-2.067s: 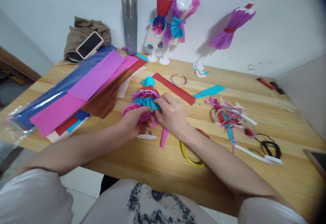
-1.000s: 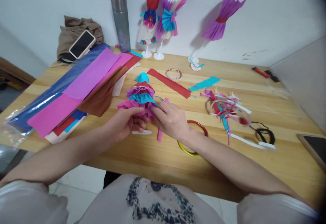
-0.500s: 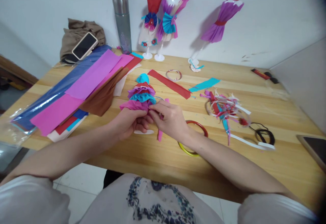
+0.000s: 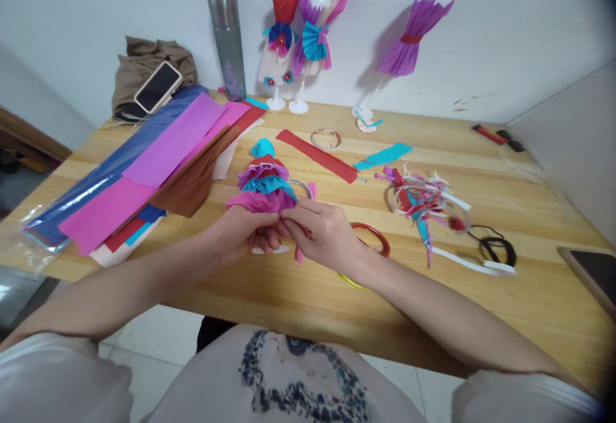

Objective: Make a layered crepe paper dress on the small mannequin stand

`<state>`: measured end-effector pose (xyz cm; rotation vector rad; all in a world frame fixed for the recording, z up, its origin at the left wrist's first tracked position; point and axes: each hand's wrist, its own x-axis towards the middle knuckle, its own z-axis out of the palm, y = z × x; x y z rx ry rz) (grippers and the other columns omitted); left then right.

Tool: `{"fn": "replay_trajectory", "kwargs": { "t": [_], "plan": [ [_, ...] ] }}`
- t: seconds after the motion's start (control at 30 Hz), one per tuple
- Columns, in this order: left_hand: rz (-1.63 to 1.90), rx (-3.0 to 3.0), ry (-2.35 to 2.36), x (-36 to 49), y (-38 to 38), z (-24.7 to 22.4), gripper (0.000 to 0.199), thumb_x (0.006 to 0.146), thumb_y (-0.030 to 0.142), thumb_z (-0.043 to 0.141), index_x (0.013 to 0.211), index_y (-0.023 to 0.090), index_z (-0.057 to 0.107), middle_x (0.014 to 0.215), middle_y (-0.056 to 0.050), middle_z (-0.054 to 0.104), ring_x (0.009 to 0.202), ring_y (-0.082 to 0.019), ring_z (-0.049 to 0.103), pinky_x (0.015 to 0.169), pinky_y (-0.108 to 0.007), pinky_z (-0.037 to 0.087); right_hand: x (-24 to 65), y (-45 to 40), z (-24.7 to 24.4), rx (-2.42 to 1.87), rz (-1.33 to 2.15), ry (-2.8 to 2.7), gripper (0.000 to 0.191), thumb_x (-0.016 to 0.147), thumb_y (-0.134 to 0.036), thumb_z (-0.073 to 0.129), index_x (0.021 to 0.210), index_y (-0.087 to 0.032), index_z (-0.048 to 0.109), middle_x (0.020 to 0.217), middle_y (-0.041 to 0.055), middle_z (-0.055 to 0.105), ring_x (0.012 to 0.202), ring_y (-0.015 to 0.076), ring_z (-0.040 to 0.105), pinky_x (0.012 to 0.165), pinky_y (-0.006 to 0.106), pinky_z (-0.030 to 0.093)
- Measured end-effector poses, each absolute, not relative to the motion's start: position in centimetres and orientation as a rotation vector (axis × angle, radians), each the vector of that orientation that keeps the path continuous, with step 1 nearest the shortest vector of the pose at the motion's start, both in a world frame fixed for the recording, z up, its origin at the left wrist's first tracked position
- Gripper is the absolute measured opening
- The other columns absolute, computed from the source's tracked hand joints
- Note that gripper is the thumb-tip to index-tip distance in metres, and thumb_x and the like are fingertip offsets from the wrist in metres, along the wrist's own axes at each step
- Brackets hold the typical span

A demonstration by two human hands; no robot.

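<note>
A small doll-size dress of ruffled crepe paper [image 4: 265, 184], layered in blue, red, purple and pink, is held above the table with its pink hem toward me. My left hand [image 4: 248, 232] is closed on that hem, thumb on top. My right hand [image 4: 321, 229] pinches the hem's right side, its fingertips meeting my left thumb. Under my hands lie a white oval base [image 4: 270, 250] and a pink paper strip [image 4: 299, 253], both partly hidden. A roll of tape [image 4: 302, 188] shows just behind my right hand.
Folded crepe paper sheets [image 4: 176, 144] lie at left, beside a phone [image 4: 158, 86] on brown cloth. A steel bottle [image 4: 227, 44] and several dressed mannequins [image 4: 280, 38] line the wall. Paper scraps [image 4: 418, 198], a black cord coil [image 4: 500, 251] and a red-yellow ring [image 4: 378, 235] lie right.
My right hand's fingers have closed in against my left thumb at the pink hem. The view has shifted slightly; the dress stays held in about the same place.
</note>
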<state>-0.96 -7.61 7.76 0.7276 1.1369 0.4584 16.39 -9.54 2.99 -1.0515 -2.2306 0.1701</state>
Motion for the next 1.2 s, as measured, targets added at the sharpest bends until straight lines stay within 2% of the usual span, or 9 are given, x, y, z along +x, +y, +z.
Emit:
{"fn": "replay_trajectory", "kwargs": {
  "t": [0.23, 0.4, 0.53, 0.63, 0.77, 0.87, 1.03, 1.2],
  "plan": [
    [0.516, 0.744, 0.997, -2.0, -7.9, 6.6, 0.009, 0.084, 0.013, 0.071, 0.075, 0.010, 0.070, 0.050, -0.001, 0.061, 0.043, -0.009, 0.056, 0.042, -0.015, 0.044, 16.6, -11.0, 3.7, -0.989, 0.372, -2.129, 0.017, 0.094, -0.015, 0.054, 0.082, -0.018, 0.065, 0.073, 0.0019, 0.066, 0.060, 0.0104, 0.057, 0.055, 0.022, 0.043],
    [0.593, 0.762, 0.941, -2.9, -8.7, 7.2, 0.015, 0.075, 0.018, 0.081, 0.078, 0.011, 0.069, 0.063, -0.002, 0.067, 0.045, -0.007, 0.055, 0.041, -0.015, 0.044, 16.9, -10.7, 4.7, -0.990, 0.288, -2.090, 0.013, 0.094, -0.015, 0.057, 0.086, -0.021, 0.066, 0.075, 0.0015, 0.066, 0.063, 0.0125, 0.059, 0.058, 0.025, 0.046],
    [0.619, 0.703, 0.960, -3.1, -8.7, 7.1, 0.030, 0.085, 0.036, 0.074, 0.073, 0.010, 0.068, 0.064, -0.005, 0.067, 0.041, -0.007, 0.054, 0.037, -0.017, 0.040, 16.3, -8.4, 6.0, -1.019, 0.144, -2.138, 0.021, 0.095, -0.013, 0.052, 0.093, -0.024, 0.070, 0.086, 0.0073, 0.066, 0.079, 0.0195, 0.062, 0.070, 0.033, 0.051],
    [0.657, 0.655, 0.966, -2.7, -8.4, 6.7, 0.044, 0.093, 0.046, 0.062, 0.071, 0.009, 0.067, 0.063, -0.007, 0.066, 0.038, -0.008, 0.054, 0.035, -0.018, 0.039, 15.2, -6.2, 6.6, -1.060, 0.005, -2.297, 0.022, 0.092, -0.013, 0.053, 0.092, -0.024, 0.073, 0.093, 0.0090, 0.065, 0.086, 0.0238, 0.059, 0.072, 0.037, 0.050],
    [0.711, 0.651, 1.014, -2.0, -8.2, 6.9, 0.034, 0.099, 0.031, 0.051, 0.074, 0.011, 0.062, 0.066, -0.006, 0.068, 0.037, -0.009, 0.054, 0.034, -0.020, 0.039, 13.9, -4.1, 6.8, -1.065, -0.111, -2.493, 0.023, 0.093, -0.014, 0.053, 0.084, -0.020, 0.074, 0.097, 0.0123, 0.066, 0.089, 0.0266, 0.056, 0.075, 0.041, 0.047],
    [0.699, 0.626, 1.093, -1.7, -8.2, 7.2, 0.033, 0.101, 0.020, 0.043, 0.073, 0.012, 0.059, 0.064, -0.005, 0.067, 0.036, -0.010, 0.054, 0.033, -0.020, 0.039, 13.6, -3.4, 6.8, -1.088, -0.050, -2.507, 0.026, 0.093, -0.013, 0.052, 0.078, -0.019, 0.072, 0.094, 0.0130, 0.066, 0.090, 0.0277, 0.056, 0.077, 0.043, 0.048],
    [0.702, 0.600, 1.096, -1.7, -8.3, 6.9, 0.028, 0.098, 0.021, 0.048, 0.074, 0.012, 0.059, 0.064, -0.005, 0.067, 0.037, -0.010, 0.056, 0.035, -0.020, 0.041, 13.6, -2.6, 6.3, -1.194, 0.215, -2.290, 0.018, 0.083, -0.009, 0.057, 0.076, -0.020, 0.069, 0.088, 0.0098, 0.066, 0.089, 0.0258, 0.061, 0.076, 0.040, 0.051],
    [0.711, 0.595, 1.067, -1.9, -8.4, 6.3, 0.018, 0.096, 0.020, 0.050, 0.083, 0.013, 0.060, 0.065, -0.005, 0.068, 0.038, -0.012, 0.057, 0.035, -0.021, 0.044, 13.5, -1.7, 5.4, -1.154, 0.333, -2.149, 0.019, 0.075, -0.006, 0.058, 0.068, -0.023, 0.062, 0.078, 0.0057, 0.066, 0.076, 0.0209, 0.061, 0.068, 0.035, 0.050]
  ]
}}
